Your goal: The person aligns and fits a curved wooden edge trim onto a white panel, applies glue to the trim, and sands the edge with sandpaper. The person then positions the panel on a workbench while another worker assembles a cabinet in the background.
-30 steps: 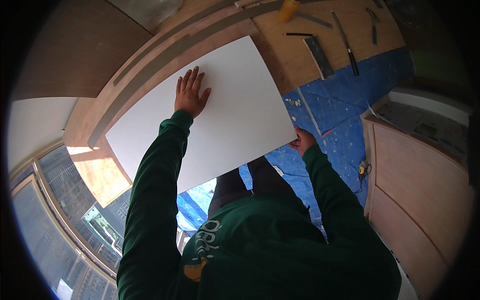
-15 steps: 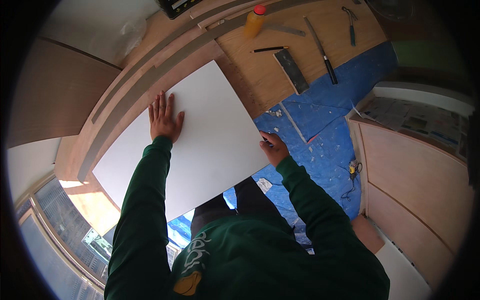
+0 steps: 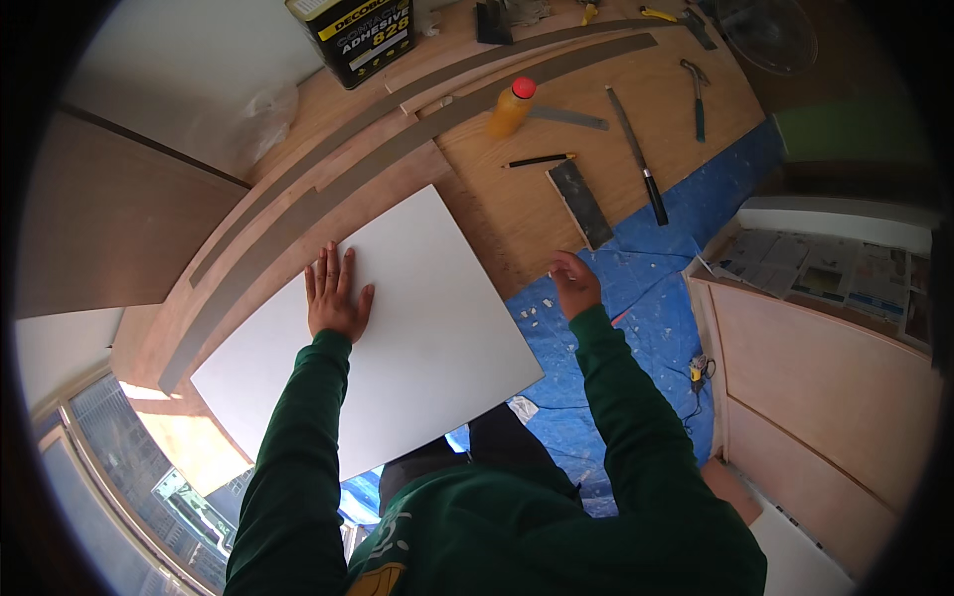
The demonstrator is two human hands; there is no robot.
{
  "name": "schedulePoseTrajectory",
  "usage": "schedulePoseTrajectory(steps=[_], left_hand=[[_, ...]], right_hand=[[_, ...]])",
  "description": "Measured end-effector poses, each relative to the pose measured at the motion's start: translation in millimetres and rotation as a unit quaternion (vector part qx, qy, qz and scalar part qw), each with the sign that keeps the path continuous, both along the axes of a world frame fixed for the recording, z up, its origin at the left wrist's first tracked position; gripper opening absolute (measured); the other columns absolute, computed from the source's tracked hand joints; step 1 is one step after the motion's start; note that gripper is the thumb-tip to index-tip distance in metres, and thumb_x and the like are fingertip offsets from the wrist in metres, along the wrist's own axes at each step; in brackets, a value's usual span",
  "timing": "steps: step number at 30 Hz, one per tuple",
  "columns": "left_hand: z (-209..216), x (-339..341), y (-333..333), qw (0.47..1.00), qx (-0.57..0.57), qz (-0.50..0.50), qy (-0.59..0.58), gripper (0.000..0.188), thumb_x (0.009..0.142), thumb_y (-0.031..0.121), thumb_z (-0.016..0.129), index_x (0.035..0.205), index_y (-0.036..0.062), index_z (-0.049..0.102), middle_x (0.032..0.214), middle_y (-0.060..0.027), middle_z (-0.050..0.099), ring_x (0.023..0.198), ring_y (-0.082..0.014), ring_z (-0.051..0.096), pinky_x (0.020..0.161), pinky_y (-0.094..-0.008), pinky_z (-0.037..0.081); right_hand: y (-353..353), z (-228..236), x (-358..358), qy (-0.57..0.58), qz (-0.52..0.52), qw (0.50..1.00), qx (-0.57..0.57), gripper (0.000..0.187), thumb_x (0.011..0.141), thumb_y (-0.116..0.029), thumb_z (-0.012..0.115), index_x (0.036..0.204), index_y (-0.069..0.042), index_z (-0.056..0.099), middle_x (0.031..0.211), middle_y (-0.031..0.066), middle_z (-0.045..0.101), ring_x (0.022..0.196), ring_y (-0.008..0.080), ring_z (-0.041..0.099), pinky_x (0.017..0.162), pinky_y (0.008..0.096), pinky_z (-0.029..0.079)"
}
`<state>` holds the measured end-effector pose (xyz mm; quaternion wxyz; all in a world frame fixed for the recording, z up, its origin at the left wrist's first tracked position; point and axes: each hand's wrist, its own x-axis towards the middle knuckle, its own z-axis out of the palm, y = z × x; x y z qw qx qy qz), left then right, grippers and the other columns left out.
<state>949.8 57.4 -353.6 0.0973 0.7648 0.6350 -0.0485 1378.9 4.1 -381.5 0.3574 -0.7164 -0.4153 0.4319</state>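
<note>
A large white panel (image 3: 417,338) lies slanted over the wooden worktop, its near edge overhanging by my legs. My left hand (image 3: 338,296) rests flat on it near the far left edge, fingers spread. My right hand (image 3: 576,286) is off the panel, in the air beyond its right edge and over the blue sheeting. Its fingers are loosely bent and I see nothing in them. The dark sanding block (image 3: 579,204) on the worktop is the tool nearest that hand. A pencil (image 3: 538,160) and a long black-handled file (image 3: 639,156) lie farther back.
On the wooden worktop (image 3: 467,223) are an orange bottle with a red cap (image 3: 512,107), a metal ruler (image 3: 568,117), a hammer (image 3: 699,102) and long curved strips (image 3: 328,189). An adhesive can (image 3: 360,45) stands behind. Blue sheeting (image 3: 646,328) covers the floor; a cabinet (image 3: 805,368) stands right.
My right hand has let go of the panel's right edge and moved away to the right. My left hand stays flat on the panel. The view has tilted up, showing more of the far worktop.
</note>
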Motion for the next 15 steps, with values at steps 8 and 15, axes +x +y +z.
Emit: schedulePoseTrajectory(steps=[8, 15], left_hand=[[1, -2, 0, 1.000, -0.007, 0.005, -0.018, 0.073, 0.101, 0.047, 0.051, 0.163, 0.0189, 0.026, 0.172, -0.0095, 0.015, 0.159, -0.0254, 0.011, 0.129, -0.0461, 0.004], [0, -3, 1, 1.000, -0.023, 0.007, -0.008, 0.075, 0.101, 0.050, 0.050, 0.164, 0.0203, 0.023, 0.172, -0.0094, 0.012, 0.159, -0.0247, 0.010, 0.129, -0.0460, 0.003]], right_hand=[[2, -10, 11, -0.038, -0.015, 0.999, 0.010, 0.024, 0.098, -0.011, 0.066, 0.121, -0.003, 0.068, 0.105, 0.0027, 0.069, 0.096, 0.0122, 0.063, 0.090, 0.0279, 0.050], [19, -5, -17, -0.028, 0.006, 1.000, 0.013, 0.025, 0.098, -0.014, 0.068, 0.119, -0.001, 0.069, 0.106, 0.0035, 0.069, 0.097, 0.0120, 0.062, 0.089, 0.0275, 0.050]])
